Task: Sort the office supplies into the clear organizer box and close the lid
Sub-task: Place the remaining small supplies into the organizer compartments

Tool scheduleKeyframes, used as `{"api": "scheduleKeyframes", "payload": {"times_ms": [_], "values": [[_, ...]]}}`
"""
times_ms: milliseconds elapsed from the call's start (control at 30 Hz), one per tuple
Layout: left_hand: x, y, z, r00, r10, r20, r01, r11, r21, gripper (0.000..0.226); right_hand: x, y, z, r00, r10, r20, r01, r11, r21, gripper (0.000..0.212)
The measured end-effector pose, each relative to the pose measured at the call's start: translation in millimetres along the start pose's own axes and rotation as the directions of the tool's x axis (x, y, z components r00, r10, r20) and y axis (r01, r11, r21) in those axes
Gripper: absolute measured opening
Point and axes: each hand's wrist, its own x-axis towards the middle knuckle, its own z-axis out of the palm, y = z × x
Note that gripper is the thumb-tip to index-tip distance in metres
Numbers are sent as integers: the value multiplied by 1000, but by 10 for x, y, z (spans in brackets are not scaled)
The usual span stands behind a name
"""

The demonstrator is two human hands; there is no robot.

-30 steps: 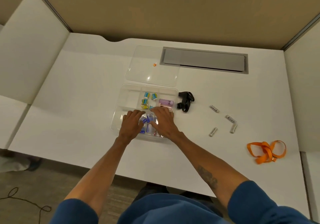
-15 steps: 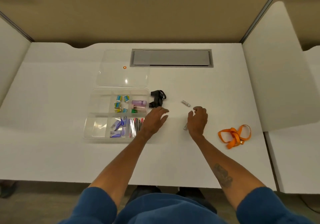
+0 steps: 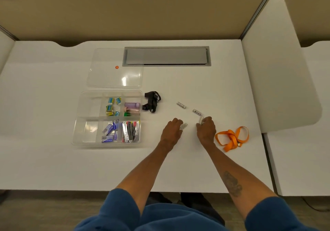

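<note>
The clear organizer box (image 3: 78,123) sits open on the white desk, with small coloured boxes, purple and pink items, blue packs and metal clips in its compartments. Its clear lid (image 3: 100,77) lies flat behind it. Several small silver tubes lie to the right; two of them (image 3: 181,105) (image 3: 197,112) are loose on the desk. My left hand (image 3: 172,130) pinches one silver tube (image 3: 184,126) at its fingertips. My right hand (image 3: 206,130) curls round another silver tube (image 3: 201,119). A black strap (image 3: 151,101) lies beside the box, an orange lanyard (image 3: 232,137) right of my right hand.
A grey cable hatch (image 3: 167,55) is set into the back of the desk (image 3: 53,159). White divider panels (image 3: 278,70) stand at the right and left. The desk's front edge runs just below my forearms.
Both hands left the box and moved right to the silver tubes. My left hand now pinches one tube and my right hand has closed on another.
</note>
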Motion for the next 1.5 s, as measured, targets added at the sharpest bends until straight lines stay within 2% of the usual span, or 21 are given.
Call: {"api": "scheduleKeyframes", "payload": {"times_ms": [200, 400, 467, 700, 800, 933, 1100, 1267, 1500], "values": [[28, 125, 3, 999, 42, -7, -41, 996, 73, 35, -10, 5, -6, 1000, -3, 26, 4, 999, -45, 18], [92, 98, 23, 997, 69, -23, -62, 970, 236, 19, -94, -33, 30, 1000, -14, -17, 14, 1000, 15, 14], [113, 61, -72, 994, 89, -60, -75, 975, 207, 12, -142, -104, 34, 998, -52, -26, 53, 997, 52, 14], [91, -348, -723, 972, 115, -203, -103, 992, 70, 19, -255, -689, 190, 972, -235, 31, 222, 948, 229, 13], [-11, -664, -1051, 956, 68, -284, -61, 998, 34, 22, -369, -1057, 346, 946, -315, 71, 281, 911, 300, 12], [-243, -1165, -1474, 932, -6, -362, 19, 999, 33, 23, -583, -1569, 624, 883, -448, 142, 381, 859, 343, 16], [-696, -1844, -1881, 916, -74, -394, 125, 987, 104, 21, -949, -2116, 1035, 750, -602, 273, 508, 789, 346, 23], [-1124, -2374, -2099, 935, -120, -333, 229, 922, 312, 16, -1360, -2469, 1447, 609, -708, 359, 696, 693, 188, 22], [-1324, -2718, -2101, 948, -211, -237, 292, 872, 392, 11, -1716, -2659, 1884, 520, -751, 406, 824, 567, -7, 18]]}}
